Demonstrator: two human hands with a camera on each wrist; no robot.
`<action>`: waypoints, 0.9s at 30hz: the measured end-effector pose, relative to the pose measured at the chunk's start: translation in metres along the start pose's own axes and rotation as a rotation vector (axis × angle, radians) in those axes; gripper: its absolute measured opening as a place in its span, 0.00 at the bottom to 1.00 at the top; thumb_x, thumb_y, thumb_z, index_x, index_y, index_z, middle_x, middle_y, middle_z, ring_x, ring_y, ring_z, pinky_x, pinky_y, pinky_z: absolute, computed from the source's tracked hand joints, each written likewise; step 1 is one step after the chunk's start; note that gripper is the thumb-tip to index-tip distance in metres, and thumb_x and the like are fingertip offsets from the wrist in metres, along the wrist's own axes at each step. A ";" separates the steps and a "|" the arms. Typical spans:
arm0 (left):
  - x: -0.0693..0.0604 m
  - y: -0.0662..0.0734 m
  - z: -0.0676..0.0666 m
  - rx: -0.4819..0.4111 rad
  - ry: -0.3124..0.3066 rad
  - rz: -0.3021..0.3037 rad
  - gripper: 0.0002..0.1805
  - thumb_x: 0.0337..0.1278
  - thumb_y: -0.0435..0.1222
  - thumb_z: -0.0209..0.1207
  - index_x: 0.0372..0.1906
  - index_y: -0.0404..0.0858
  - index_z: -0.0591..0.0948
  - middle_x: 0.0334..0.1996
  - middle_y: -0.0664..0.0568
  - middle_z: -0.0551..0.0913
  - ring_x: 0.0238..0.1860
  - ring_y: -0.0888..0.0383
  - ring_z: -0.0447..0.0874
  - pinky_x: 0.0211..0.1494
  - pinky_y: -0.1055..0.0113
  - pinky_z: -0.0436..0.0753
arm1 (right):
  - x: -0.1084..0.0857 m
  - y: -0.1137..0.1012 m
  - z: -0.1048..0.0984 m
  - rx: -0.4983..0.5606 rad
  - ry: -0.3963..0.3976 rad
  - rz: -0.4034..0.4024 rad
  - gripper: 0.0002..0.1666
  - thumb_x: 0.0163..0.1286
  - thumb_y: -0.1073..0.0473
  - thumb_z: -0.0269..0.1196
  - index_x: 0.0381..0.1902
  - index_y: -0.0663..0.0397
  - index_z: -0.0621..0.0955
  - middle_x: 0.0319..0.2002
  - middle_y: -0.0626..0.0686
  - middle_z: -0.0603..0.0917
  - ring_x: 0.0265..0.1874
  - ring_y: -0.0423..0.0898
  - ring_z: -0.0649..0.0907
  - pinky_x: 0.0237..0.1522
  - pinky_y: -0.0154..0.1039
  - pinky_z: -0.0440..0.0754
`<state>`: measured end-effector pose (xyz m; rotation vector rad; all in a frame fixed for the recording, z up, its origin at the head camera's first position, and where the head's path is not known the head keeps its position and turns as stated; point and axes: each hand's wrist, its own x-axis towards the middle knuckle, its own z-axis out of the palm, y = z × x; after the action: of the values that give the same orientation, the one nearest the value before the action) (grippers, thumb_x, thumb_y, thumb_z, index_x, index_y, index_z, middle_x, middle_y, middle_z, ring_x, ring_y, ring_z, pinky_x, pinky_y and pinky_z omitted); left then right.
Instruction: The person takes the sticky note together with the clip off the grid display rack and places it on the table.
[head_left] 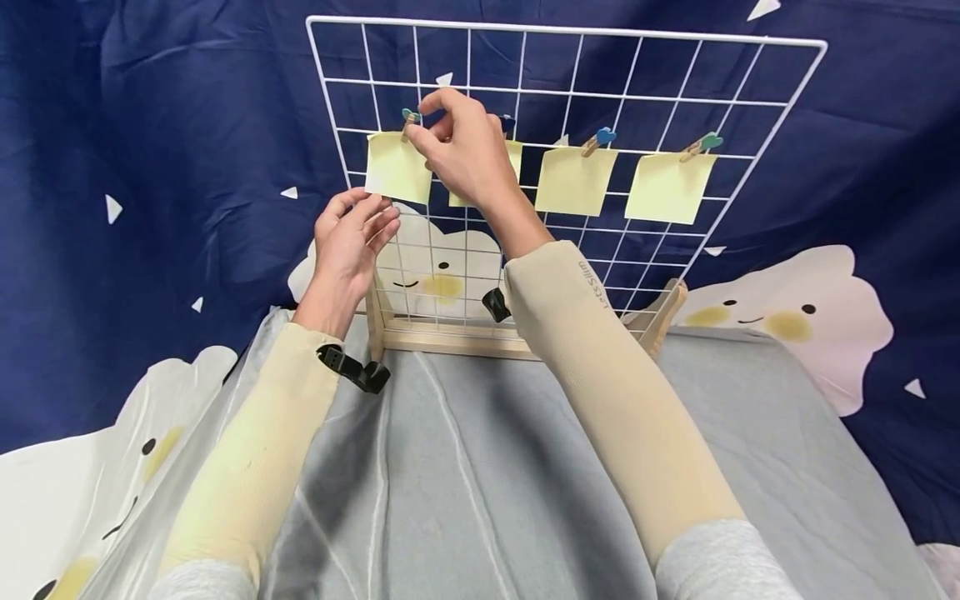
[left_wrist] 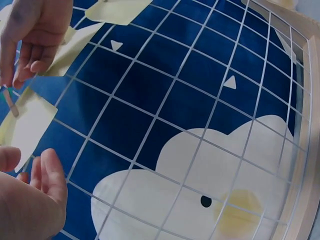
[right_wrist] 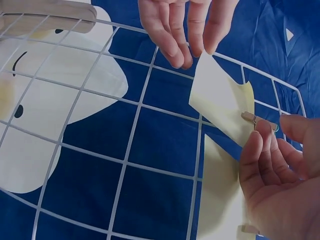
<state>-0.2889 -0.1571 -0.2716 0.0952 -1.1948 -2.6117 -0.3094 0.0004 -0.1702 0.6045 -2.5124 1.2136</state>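
Note:
A pale yellow sticky note (head_left: pixel 398 169) hangs leftmost on the white wire grid (head_left: pixel 570 31), under a small wooden clothespin (right_wrist: pixel 250 117) with a green heart. My left hand (head_left: pixel 351 242) pinches the note's lower corner between thumb and fingers. Beside the clothespin is my right hand (head_left: pixel 471 148), thumb and forefinger spread a little apart around its heart end. Partly behind that hand hangs a second note (right_wrist: pixel 220 192). Farther right are a third note (head_left: pixel 573 181) under a blue-heart clothespin (head_left: pixel 598 142) and a fourth note (head_left: pixel 670 188) under a green-heart clothespin (head_left: pixel 701 147).
The grid stands in a wooden base (head_left: pixel 457 341) on a table with a grey cloth (head_left: pixel 480 467). Behind it hangs a dark blue curtain (head_left: pixel 195 117) with white clouds and triangles. A black strap (head_left: pixel 352 368) sticks out from the left wrist.

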 end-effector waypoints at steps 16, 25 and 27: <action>0.003 0.002 0.003 0.012 0.026 0.030 0.08 0.67 0.23 0.59 0.39 0.36 0.73 0.30 0.44 0.82 0.27 0.56 0.86 0.35 0.70 0.89 | 0.009 -0.005 0.005 -0.008 -0.001 0.038 0.17 0.76 0.51 0.63 0.58 0.50 0.80 0.37 0.50 0.88 0.32 0.42 0.88 0.33 0.32 0.83; 0.006 0.003 0.006 0.019 0.037 0.027 0.10 0.64 0.20 0.59 0.37 0.35 0.73 0.28 0.44 0.83 0.25 0.57 0.85 0.33 0.70 0.88 | 0.014 -0.007 0.003 -0.032 0.002 0.054 0.09 0.76 0.52 0.63 0.46 0.50 0.81 0.37 0.47 0.88 0.33 0.41 0.87 0.35 0.33 0.80; 0.006 0.002 0.006 0.025 0.042 0.026 0.10 0.64 0.20 0.59 0.37 0.36 0.73 0.28 0.44 0.83 0.25 0.57 0.85 0.33 0.71 0.88 | 0.015 -0.007 0.003 -0.034 0.002 0.057 0.07 0.76 0.52 0.63 0.43 0.49 0.80 0.37 0.47 0.87 0.33 0.41 0.86 0.35 0.33 0.79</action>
<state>-0.2952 -0.1556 -0.2655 0.1375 -1.2069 -2.5594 -0.3189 -0.0099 -0.1613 0.5270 -2.5596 1.1879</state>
